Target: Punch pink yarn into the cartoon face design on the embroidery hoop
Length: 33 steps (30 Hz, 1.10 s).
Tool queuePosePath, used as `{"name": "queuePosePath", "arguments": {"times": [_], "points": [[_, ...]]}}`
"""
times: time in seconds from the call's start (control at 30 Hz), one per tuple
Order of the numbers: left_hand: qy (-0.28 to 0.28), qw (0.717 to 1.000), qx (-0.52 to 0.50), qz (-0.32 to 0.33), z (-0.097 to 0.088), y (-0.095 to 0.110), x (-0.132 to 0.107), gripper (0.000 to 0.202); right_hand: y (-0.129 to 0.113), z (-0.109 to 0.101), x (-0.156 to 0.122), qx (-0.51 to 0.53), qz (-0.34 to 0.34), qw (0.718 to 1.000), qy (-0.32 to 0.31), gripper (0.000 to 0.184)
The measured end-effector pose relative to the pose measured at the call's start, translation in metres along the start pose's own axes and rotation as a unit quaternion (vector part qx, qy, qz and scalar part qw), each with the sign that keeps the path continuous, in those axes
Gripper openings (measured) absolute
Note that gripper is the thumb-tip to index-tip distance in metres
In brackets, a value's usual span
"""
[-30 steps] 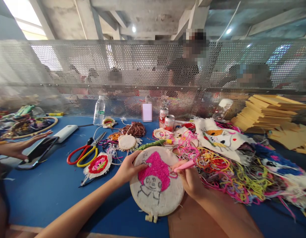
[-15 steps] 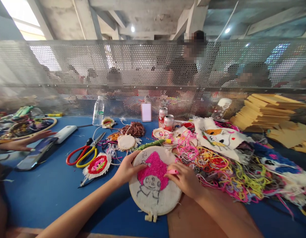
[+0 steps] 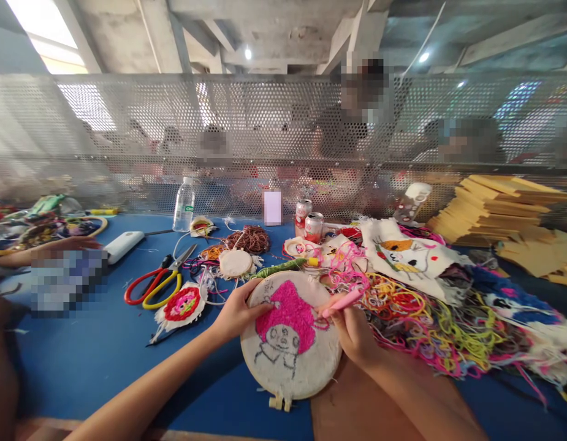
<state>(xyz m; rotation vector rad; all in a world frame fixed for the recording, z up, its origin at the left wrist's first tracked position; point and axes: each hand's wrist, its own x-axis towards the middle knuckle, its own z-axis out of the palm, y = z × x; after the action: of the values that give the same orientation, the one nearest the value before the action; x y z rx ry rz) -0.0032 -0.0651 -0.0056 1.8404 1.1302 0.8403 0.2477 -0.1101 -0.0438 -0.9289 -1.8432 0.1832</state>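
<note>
My left hand (image 3: 239,311) grips the upper left rim of a round embroidery hoop (image 3: 311,375), thumb over the cloth and fingers behind it. On its white cloth is a hooded cartoon figure in dark outline, the hood (image 3: 289,315) filled with magenta loops. My right hand (image 3: 355,334) is closed round a pink punch needle (image 3: 346,300) at the right of the hood. Its tip is hard to make out beside a loose pink strand (image 3: 320,323) on the cloth. A wooden screw clamp (image 3: 280,403) sticks out at the hoop's lower edge.
Red-and-yellow-handled scissors (image 3: 162,288) and a round red patch (image 3: 181,305) lie left of the hoop. Tangled yarn (image 3: 416,312) heaps up on the right. Behind stand a bottle (image 3: 184,205), two cans (image 3: 313,226) and a perforated screen (image 3: 265,122). Another person's hand (image 3: 57,251) reaches in at left.
My right hand has turned, and the punch needle now points up and right, lifted from the hood's edge. A loose pink strand now shows there. The other person's hand has shifted.
</note>
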Motion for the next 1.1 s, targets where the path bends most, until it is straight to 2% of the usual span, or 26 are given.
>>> {"name": "queuePosePath", "arguments": {"times": [0.23, 0.4, 0.63, 0.73, 0.87, 1.1], "points": [[-0.006, 1.0, -0.005, -0.012, 0.0, 0.0, 0.0, 0.048, 0.001, 0.0, -0.001, 0.022, 0.014, 1.0, -0.008, 0.026], [-0.002, 1.0, -0.001, -0.008, 0.0, 0.0, 0.0, 0.047, 0.003, 0.001, -0.003, 0.021, 0.0, 0.999, -0.026, 0.023], [-0.005, 1.0, -0.01, -0.013, 0.0, -0.001, 0.0, 0.049, 0.004, 0.006, -0.002, -0.05, -0.045, 0.996, -0.058, 0.017], [-0.007, 1.0, -0.022, -0.012, 0.0, 0.001, -0.001, 0.049, 0.001, 0.007, 0.0, -0.075, -0.037, 0.992, -0.09, 0.015], [-0.003, 1.0, -0.025, -0.011, 0.001, 0.002, -0.001, 0.048, -0.005, 0.005, 0.005, -0.105, -0.027, 0.985, -0.138, 0.021], [0.009, 0.999, -0.021, -0.025, -0.001, 0.0, 0.002, 0.046, -0.01, 0.005, 0.008, -0.079, -0.007, 0.984, -0.159, 0.016]]}}
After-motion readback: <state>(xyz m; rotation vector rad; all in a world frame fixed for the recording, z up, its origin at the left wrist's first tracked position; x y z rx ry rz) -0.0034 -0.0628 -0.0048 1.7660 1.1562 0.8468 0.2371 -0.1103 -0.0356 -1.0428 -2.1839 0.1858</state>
